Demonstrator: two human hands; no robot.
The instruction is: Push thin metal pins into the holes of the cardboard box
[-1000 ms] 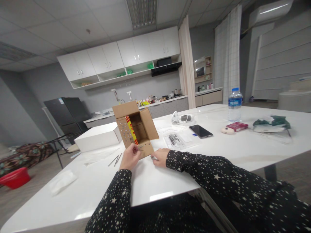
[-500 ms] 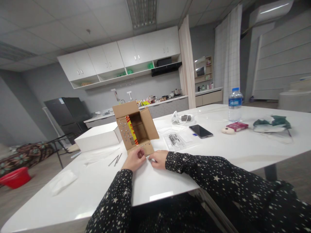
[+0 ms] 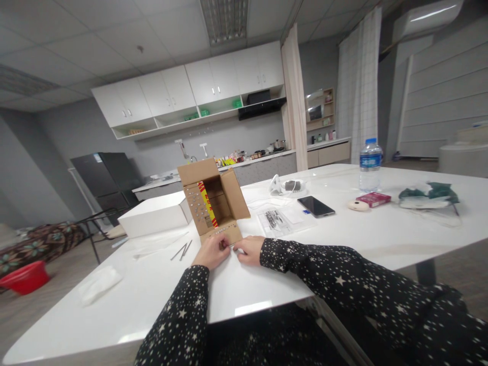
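Both hands rest close together at the front of the cardboard box (image 3: 219, 203), with only a small gap between them; the left hand (image 3: 212, 251) lies on the box's near flap, fingers curled, and the right hand (image 3: 248, 251) sits just beside that flap's front corner, fingers bent down toward the white table (image 3: 263, 287). I cannot tell whether either one is pinching something small, since the fingertips are partly hidden. The box stands on the table with its mouth toward the person and its flaps spread; small shiny dots run over the left and near flaps, and a yellow-and-red strip (image 3: 208, 204) edges the mouth. Part of the near flap is covered by the left hand. A white box (image 3: 154, 216) crowds the cardboard box on its left, and two thin dark rods (image 3: 186, 249) lie just left of its near flap, with a crumpled tissue (image 3: 99, 284) farther out that way. Right of the cardboard box, a clear bag (image 3: 274, 220) of dark slivers comes nearest, then a phone (image 3: 317, 206), and well apart on that side a small pale case (image 3: 358, 205), a dark red pack (image 3: 374, 199) and a water bottle (image 3: 369, 165).
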